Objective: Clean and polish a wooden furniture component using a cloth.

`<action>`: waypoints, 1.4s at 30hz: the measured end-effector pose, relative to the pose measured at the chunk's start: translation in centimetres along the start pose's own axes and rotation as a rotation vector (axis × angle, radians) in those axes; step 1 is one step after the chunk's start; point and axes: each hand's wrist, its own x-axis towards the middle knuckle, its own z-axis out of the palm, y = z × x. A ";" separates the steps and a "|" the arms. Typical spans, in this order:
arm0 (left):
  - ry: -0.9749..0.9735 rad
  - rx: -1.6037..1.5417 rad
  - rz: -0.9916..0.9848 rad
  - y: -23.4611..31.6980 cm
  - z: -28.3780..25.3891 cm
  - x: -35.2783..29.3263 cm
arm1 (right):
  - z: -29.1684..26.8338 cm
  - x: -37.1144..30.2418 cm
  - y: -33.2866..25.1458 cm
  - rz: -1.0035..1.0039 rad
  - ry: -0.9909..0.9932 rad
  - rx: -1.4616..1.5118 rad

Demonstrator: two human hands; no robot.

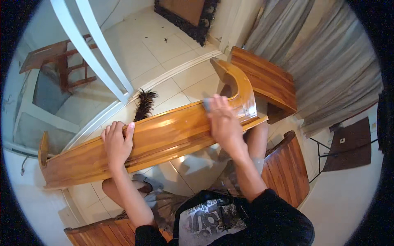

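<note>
A long, glossy orange-brown wooden furniture piece (172, 129) lies slanted across my legs, with a curved end at the right and an upright lip at the left. My left hand (117, 143) holds it near the middle, fingers curled over the far edge and the thumb apart. Toward the curved end, my right hand (225, 125) presses flat on the wood. A small grey-blue piece (206, 105) shows beside its fingers; most of it is hidden under the hand, so I cannot tell if it is a cloth or a sanding pad.
Slatted wooden pieces stand beyond the curved end (262, 80), at my right (287, 170) and at lower left (102, 233). A dark feather duster (145, 104) lies past the far edge. A white door frame (90, 49) rises at left; grey curtains (320, 53) hang at right.
</note>
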 end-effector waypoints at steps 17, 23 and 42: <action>0.031 -0.011 0.046 0.0 -0.5 0.0 | -2.7 -1.1 -0.4 -0.222 -0.143 0.193; 0.020 0.013 0.026 0.3 -0.4 0.2 | -3.1 -2.7 -1.6 -0.180 -0.034 0.162; 0.019 0.014 0.023 0.2 -0.1 0.1 | -5.9 -0.8 4.6 -0.466 -0.429 0.311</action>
